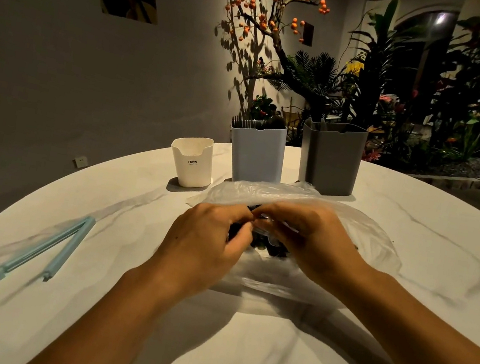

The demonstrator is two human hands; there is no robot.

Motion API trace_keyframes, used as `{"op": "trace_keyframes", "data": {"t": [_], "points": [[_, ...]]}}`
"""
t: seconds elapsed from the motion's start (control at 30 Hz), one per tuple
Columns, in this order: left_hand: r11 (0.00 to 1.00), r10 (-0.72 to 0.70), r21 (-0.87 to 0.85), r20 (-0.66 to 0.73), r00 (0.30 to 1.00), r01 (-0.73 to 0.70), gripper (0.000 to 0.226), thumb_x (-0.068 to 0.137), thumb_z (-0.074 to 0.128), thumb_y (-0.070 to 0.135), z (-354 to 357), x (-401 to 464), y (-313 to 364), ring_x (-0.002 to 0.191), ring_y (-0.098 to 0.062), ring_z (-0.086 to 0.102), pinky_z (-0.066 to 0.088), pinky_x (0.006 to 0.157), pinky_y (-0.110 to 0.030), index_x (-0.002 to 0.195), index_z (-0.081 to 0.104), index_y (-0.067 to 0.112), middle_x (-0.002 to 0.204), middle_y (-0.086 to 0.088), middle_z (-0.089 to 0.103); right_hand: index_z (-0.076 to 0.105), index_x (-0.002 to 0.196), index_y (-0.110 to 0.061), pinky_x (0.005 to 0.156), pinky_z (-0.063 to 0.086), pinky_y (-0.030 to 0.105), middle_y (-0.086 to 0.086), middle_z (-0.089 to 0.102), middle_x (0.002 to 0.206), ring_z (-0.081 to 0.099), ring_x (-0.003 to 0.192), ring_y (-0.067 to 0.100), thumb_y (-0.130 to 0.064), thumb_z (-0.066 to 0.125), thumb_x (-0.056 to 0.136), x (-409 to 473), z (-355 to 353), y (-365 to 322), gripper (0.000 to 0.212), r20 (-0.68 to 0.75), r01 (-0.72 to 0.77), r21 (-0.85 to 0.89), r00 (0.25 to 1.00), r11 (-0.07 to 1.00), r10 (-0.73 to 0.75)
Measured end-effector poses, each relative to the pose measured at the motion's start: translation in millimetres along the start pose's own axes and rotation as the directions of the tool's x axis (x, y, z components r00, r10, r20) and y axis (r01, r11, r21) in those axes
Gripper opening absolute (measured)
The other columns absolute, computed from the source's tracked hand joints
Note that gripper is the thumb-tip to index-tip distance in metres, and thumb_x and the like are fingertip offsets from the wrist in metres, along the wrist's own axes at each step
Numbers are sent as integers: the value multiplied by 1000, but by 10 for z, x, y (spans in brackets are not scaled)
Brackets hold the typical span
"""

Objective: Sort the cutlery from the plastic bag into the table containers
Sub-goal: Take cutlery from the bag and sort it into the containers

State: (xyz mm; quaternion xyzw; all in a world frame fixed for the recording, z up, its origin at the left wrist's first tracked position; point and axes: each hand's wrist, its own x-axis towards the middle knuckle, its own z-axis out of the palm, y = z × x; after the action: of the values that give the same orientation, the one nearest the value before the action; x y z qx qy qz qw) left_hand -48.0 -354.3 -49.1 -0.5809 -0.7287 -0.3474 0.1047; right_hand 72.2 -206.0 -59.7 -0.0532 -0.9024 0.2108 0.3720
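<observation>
Fingers of the left hand [210, 234] and right hand [303, 234] are curled, pinching dark cutlery [273, 248] at the mouth of the plastic bag [367, 236] on the worktop [233, 357]. Beyond stand white [192, 163], pale blue [256, 155] and grey [331, 159] containers. A blue clip [50, 248] lies left.

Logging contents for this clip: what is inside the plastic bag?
Dark pieces show inside the bag between the left hand and right hand. Both hands and the cloudy plastic cover them, so type and count cannot be told.
</observation>
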Motion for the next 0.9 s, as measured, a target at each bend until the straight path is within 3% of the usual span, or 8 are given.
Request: {"op": "trace_keyframes", "data": {"t": [0.1,0.23,0.4,0.47,0.53,0.63,0.73,0.9], "points": [[1000,-19,13,42,999,19,15,100,49,31,-67,15,4,79,-11,60,56,72,-39,93,62,30,85,10,65,68,114,-14,74,57,19,3,73,97,70,82,11,-38,47,95,-13,16,18,37,-83,163,-137,981,977,-175],[989,-85,-118,63,994,92,20,100,49,28,-200,43,1,87,-2,56,48,79,-18,84,58,33,82,14,63,65,106,-9,74,51,13,6,70,93,61,79,7,-35,46,97,-5,17,36,34,-183,164,-201,962,966,-202],[924,-225,-298,83,971,240,25,99,51,21,-319,79,-71,80,-17,54,48,96,-54,81,69,24,67,19,60,62,109,-12,75,59,24,4,69,98,66,85,16,-38,42,98,4,20,11,35,-227,79,-130,968,988,-107],[890,-271,-357,87,959,284,27,100,49,16,-343,82,-98,73,-16,49,45,98,-59,83,70,15,66,15,57,61,111,-13,78,58,25,2,68,101,66,89,16,-46,36,97,9,8,-10,44,-237,37,-104,970,994,-61],[869,-294,-392,83,952,302,27,101,48,15,-341,90,-109,72,-16,48,49,94,-51,86,70,10,70,8,57,61,109,-15,79,56,18,-4,65,100,63,90,10,-48,36,96,17,-13,-16,43,-277,-5,-45,961,999,-7],[833,-275,-448,175,945,325,24,100,50,17,-329,84,-98,66,-10,50,49,64,-18,88,69,12,66,6,58,61,103,-16,75,53,9,-13,60,94,61,84,-2,-39,40,96,27,-41,-19,31,-333,-54,60,940,997,71],[834,-207,-428,344,916,349,18,100,52,18,-304,50,-69,59,-8,54,44,55,-17,95,69,18,67,2,63,57,99,-19,74,51,6,-12,59,90,61,81,-3,-38,41,96,43,-50,-37,25,-377,-45,54,924,998,62],[838,-147,-406,475,868,365,17,100,50,18,-277,21,-21,62,-8,57,48,60,-20,103,67,22,74,3,66,55,98,-25,74,54,11,-16,61,86,64,85,2,-43,39,95,57,-69,-56,25,-413,-58,130,905,990,107]]}}
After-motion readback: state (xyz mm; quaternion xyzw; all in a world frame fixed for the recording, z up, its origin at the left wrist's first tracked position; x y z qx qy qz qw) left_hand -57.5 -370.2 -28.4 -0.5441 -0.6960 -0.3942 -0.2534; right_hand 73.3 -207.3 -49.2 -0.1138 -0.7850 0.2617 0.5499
